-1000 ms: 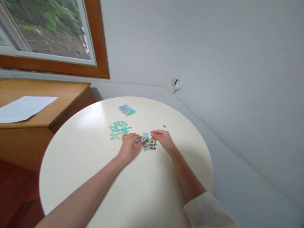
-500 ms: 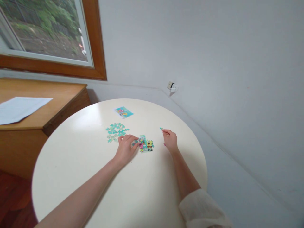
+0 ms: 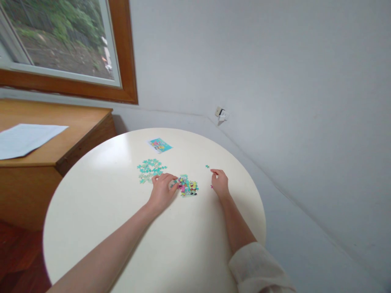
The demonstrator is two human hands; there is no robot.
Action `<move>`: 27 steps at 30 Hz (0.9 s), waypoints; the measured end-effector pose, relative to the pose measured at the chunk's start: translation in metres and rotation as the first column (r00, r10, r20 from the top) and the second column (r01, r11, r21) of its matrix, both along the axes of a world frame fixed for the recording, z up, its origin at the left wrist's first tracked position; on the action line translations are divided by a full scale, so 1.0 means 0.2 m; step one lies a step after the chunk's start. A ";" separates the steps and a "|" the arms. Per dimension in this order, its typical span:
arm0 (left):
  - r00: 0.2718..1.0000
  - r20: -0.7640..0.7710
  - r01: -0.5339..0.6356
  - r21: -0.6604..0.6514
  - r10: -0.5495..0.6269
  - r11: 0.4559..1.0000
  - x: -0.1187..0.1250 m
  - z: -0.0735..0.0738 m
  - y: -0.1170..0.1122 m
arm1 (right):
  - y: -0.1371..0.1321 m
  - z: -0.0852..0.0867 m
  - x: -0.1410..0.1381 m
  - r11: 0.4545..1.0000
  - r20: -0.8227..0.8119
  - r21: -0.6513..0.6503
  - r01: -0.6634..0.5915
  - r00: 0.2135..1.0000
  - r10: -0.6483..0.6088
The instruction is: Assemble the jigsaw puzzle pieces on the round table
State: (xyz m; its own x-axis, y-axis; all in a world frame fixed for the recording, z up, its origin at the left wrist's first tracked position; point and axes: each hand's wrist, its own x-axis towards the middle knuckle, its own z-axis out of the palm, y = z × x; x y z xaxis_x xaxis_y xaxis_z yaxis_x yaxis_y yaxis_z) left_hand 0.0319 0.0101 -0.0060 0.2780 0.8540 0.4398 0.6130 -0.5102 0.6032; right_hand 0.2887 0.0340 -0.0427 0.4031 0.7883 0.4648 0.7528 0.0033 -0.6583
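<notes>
A small joined patch of a colourful cartoon jigsaw (image 3: 189,186) lies on a round cream table (image 3: 122,228). My left hand (image 3: 162,190) rests beside it, fingers curled, its fingertips touching the patch's left edge. My right hand (image 3: 220,182) lies to the right of the patch, fingers bent together near a lone teal piece (image 3: 207,166); whether it holds a piece is too small to tell. A tiny pink piece (image 3: 211,186) sits by that hand's left side. A heap of loose teal pieces (image 3: 149,169) lies just beyond my left hand.
A small picture card (image 3: 159,144) lies at the table's far side. A wooden cabinet (image 3: 55,154) with a white sheet of paper (image 3: 27,138) stands to the left under a wood-framed window (image 3: 61,44). A grey wall with a socket (image 3: 221,113) is close on the right.
My right hand has left the joined patch and moved right, toward the lone teal piece. My left hand has stayed at the patch's left edge.
</notes>
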 end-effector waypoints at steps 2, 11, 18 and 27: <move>1.000 0.002 0.002 -0.003 -0.002 1.000 0.00 0.00 0.00 | 0.00 0.00 0.01 1.000 -0.015 0.001 0.002 1.000 -0.002; 0.999 0.039 -0.013 -0.017 0.014 1.000 0.00 -0.03 0.02 | 0.02 -0.01 0.04 0.999 -0.019 -0.027 0.030 0.999 -0.031; 0.986 0.168 0.005 -0.030 0.001 1.000 0.00 -0.04 0.04 | 0.00 -0.02 0.00 1.000 0.007 -0.011 0.017 1.000 -0.017; 0.836 0.542 0.090 -0.295 0.089 0.951 -0.01 -0.02 0.06 | 0.01 -0.03 0.00 0.999 -0.042 -0.036 -0.014 0.999 0.012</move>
